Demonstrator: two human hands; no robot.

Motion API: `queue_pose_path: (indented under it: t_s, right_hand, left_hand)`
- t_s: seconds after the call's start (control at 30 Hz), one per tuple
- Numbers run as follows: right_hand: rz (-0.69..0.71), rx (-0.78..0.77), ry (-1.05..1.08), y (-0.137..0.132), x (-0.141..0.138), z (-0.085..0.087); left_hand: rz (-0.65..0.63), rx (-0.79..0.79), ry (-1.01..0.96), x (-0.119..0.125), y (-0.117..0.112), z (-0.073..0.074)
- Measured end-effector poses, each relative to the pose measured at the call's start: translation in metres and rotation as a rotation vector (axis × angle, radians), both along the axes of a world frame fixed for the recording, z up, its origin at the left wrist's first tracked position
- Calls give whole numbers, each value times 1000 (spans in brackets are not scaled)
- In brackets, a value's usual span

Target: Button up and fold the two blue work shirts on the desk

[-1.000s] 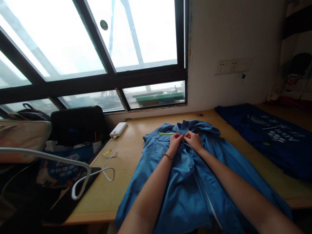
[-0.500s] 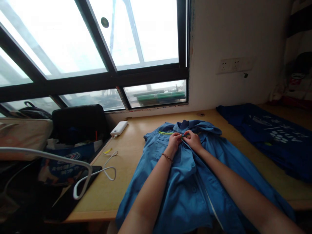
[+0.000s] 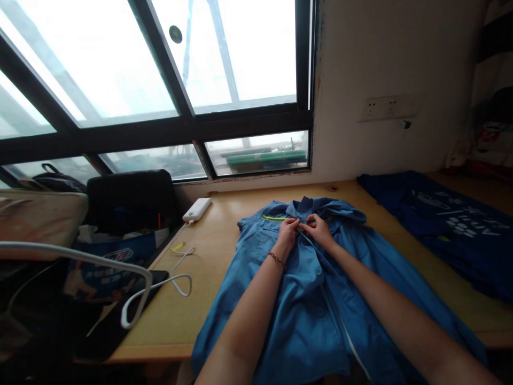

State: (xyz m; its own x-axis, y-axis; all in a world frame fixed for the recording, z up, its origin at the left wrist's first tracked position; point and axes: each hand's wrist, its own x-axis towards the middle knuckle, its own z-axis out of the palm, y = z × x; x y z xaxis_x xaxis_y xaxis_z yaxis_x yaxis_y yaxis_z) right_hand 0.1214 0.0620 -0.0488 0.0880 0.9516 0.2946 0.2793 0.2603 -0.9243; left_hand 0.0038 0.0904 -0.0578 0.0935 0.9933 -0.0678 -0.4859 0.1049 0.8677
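Observation:
A blue button-up shirt [image 3: 244,289] with yellow-green piping lies spread on the table, collar toward the window. My left hand [image 3: 288,233] pinches the front edge of the shirt just below the collar. Close beside it, my right hand [image 3: 318,231] is closed on the facing edge of the same front. Between the fingertips the cloth is bunched, and any button there is hidden. Lower down the placket, a button [image 3: 318,271] shows on the cloth, with the front edges apart below it.
On the wooden table [image 3: 160,326] a white power bank [image 3: 196,209] trails a white cable [image 3: 182,277] at the left. A dark blue printed garment [image 3: 433,224] lies at the right. Bags and a black chair [image 3: 132,198] stand left of the table, beneath the window.
My hands stay at the same spot on the shirt front, with only slight finger movement. The whole view has shifted a little.

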Motion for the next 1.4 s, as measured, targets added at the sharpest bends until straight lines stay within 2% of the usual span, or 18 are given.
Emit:
queue_pose_path:
  t_s: [0.13,0.33,0.53,0.77,0.9,1.07,1.2,1.27,1.33,1.4]
  right_hand:
    - [30,-24,81,1,2,1]
    - [46,-32,95,3,7,2]
    - [-7,-21,51,5,7,0]
    - [-24,-65,87,5,11,2]
    - [-41,-99,69,5,12,2]
    - [-67,-69,-93,-2,5,5]
    - [-135,-72,-565,-21,-6,9]
    - [-146,-118,-708,-32,-9,9]
    - [-138,-150,-720,-40,-9,7]
    - [-114,-165,-646,-43,-6,5]
  left_hand:
    - [24,49,34,2,-1,-4]
    - [-17,233,123,2,-4,-5]
    - [-60,225,112,5,-6,-1]
    - [-179,264,52,2,-11,3]
    - [-136,251,121,2,-4,-4]
    - [-45,337,236,-1,19,-14]
    - [-15,429,338,-7,33,-16]
    - [-43,503,403,-9,38,-15]
    - [-63,573,494,-12,43,-14]
    - [-56,618,602,-13,47,-14]
